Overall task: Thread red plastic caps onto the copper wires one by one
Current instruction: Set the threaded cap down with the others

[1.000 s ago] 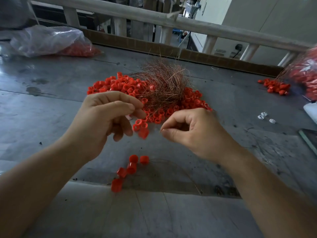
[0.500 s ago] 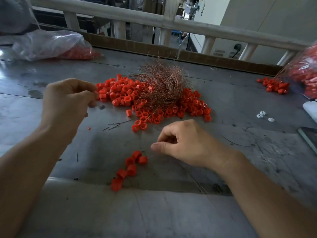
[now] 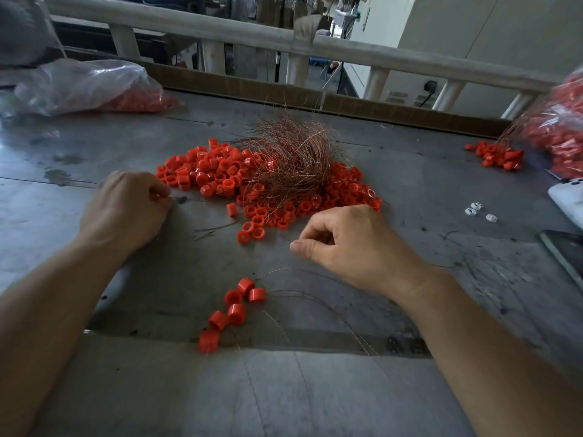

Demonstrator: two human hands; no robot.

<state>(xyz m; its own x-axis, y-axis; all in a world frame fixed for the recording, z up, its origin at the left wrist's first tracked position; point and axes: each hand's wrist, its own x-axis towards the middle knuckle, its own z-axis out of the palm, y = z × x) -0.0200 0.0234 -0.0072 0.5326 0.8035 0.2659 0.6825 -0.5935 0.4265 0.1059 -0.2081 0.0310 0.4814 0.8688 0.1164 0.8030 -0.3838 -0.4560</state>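
Bag (image 3: 85, 85): contents blurred.
Left hand (image 3: 126, 209): fingers curled at the heap's edge; what they hold is hidden.
Caps (image 3: 217, 175): heaped mid-table, wires (image 3: 293, 159) on top.
Right hand (image 3: 353, 244): thumb against forefinger; pinched thing indiscernible.
Far bag (image 3: 558, 130): cut off.

Bright orange-red is seen on the heaped caps (image 3: 217, 175), plain and unpatterned. The tangled wires (image 3: 290, 156) are coloured a shiny copper-brown. The table (image 3: 94, 146) is shown in dull grey, blotched with darker stains. White is borne by three small pieces (image 3: 475, 205).
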